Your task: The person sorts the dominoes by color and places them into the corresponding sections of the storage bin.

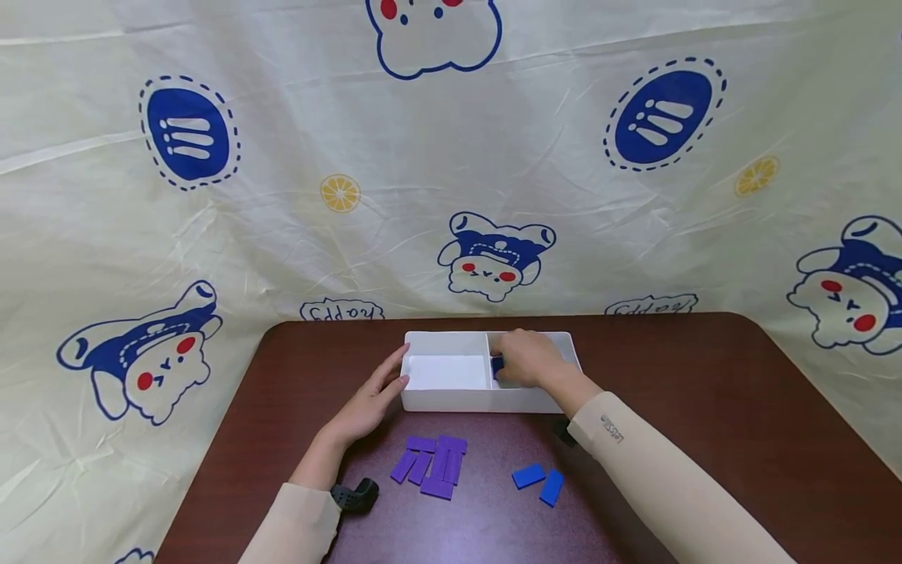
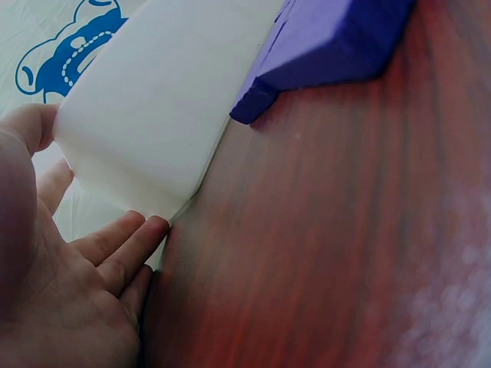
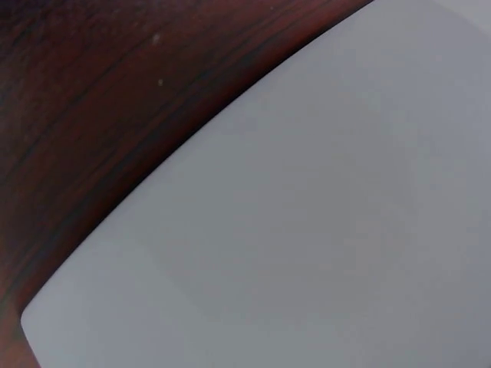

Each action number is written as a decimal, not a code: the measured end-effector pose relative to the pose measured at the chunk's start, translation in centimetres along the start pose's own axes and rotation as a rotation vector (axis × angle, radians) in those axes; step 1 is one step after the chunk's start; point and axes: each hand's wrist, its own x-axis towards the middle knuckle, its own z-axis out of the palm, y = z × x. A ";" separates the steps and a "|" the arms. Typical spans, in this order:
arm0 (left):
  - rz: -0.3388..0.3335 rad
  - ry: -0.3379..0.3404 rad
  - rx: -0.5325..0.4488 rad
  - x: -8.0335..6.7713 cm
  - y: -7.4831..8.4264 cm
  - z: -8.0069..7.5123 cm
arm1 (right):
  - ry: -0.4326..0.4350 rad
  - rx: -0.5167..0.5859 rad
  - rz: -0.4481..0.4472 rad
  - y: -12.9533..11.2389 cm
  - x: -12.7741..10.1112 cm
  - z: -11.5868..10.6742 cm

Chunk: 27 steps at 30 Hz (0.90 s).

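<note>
A white two-compartment box [image 1: 445,401] stands near the table's far edge. My left hand [image 1: 368,403] touches its left end, the fingers fairly straight; the left wrist view shows those fingertips against the white wall. My right hand [image 1: 527,359] reaches down into the right compartment. Between its thumb and index finger, beside the divider, it pinches a dark blue block [image 1: 497,366], mostly hidden by the hand. In front of the box lie two flat blue blocks [image 1: 528,476] and, farther left, a group of purple blocks [image 1: 438,488]. The right wrist view shows only the box's wall [image 3: 291,207] and some table.
The brown wooden table [image 1: 676,439] ends just behind the box. A pale printed cloth [image 1: 282,243] hangs behind it. Dark bands are worn on both wrists, the left wristband [image 1: 356,496] close to the purple blocks.
</note>
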 end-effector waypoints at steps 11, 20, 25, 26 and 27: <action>0.000 0.002 0.004 0.0 -0.2 0.0 | -0.019 -0.002 0.008 0.0 -0.1 -0.2; -0.007 -0.001 -0.007 0.0 -0.4 0.2 | -0.008 0.018 0.026 0.1 -0.6 -0.4; 0.003 -0.001 0.008 0.0 -0.2 0.0 | 0.001 0.059 0.031 0.1 -1.3 -1.5; 0.005 -0.002 0.011 0.1 -0.2 0.0 | 0.000 0.063 0.031 0.1 -1.4 -1.7; 0.003 -0.002 0.015 0.1 -0.1 -0.1 | 0.000 0.069 0.033 0.1 -1.5 -1.9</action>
